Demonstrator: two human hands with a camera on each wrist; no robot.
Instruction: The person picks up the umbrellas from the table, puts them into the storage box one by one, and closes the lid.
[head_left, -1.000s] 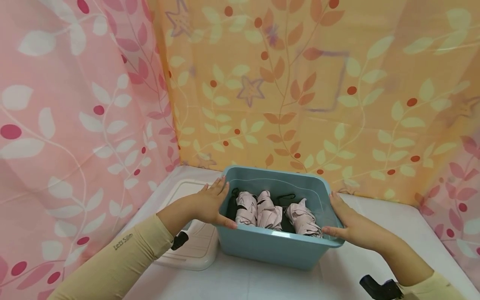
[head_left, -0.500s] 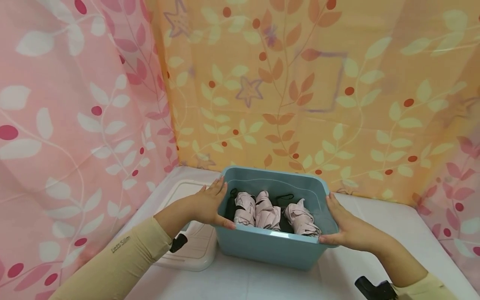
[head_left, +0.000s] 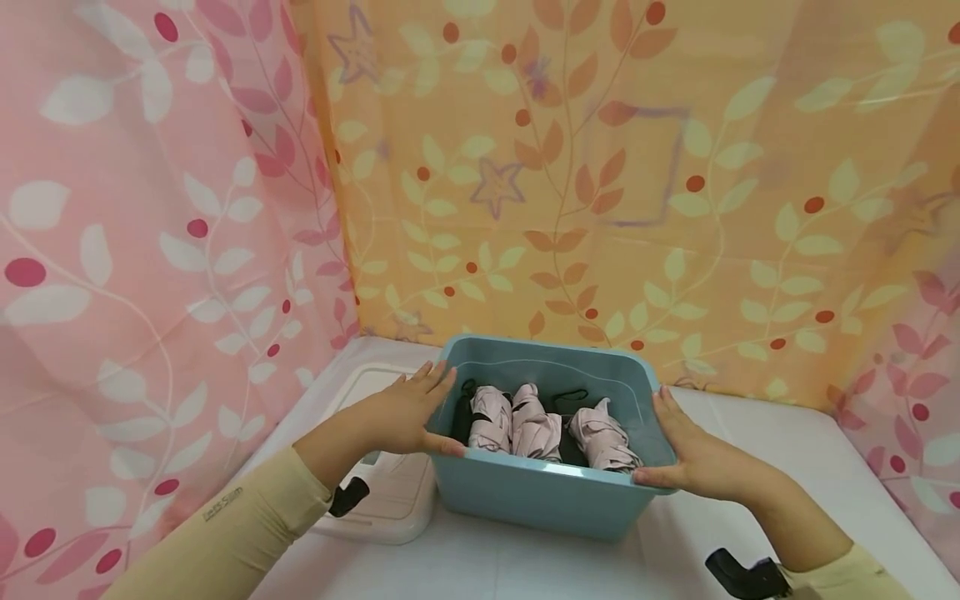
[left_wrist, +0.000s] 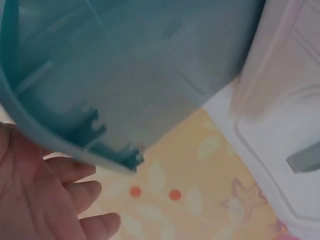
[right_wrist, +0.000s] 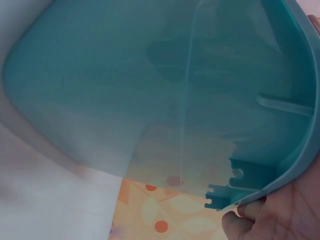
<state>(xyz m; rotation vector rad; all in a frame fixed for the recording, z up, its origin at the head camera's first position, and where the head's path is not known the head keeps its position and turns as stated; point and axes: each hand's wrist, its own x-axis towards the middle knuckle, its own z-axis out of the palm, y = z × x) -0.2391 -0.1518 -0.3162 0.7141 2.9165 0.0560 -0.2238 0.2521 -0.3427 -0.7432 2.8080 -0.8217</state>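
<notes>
A blue plastic storage bin (head_left: 540,496) stands on the white-covered table. Inside lie three pale pink folded umbrellas, among them a left one (head_left: 491,418), a middle one (head_left: 534,425) and a right one (head_left: 602,437). Dark items with cord loops (head_left: 570,397) lie beside and behind them, partly hidden. At the bin's left end my left hand (head_left: 401,412) is spread, its thumb at the front rim and its other fingers straight. My right hand (head_left: 705,458) rests against the right end, fingers extended along the rim (right_wrist: 300,170), thumb on the front corner.
A white lid (head_left: 393,500) lies flat on the table to the left of the bin, partly under my left forearm. Floral curtains, one pink (head_left: 150,333) and one orange (head_left: 600,275), hang close at the left and behind.
The left hand has shifted slightly left, its fingers a little off the rim. The right hand moved a bit left in view along with the bin. The bin's contents look the same.
</notes>
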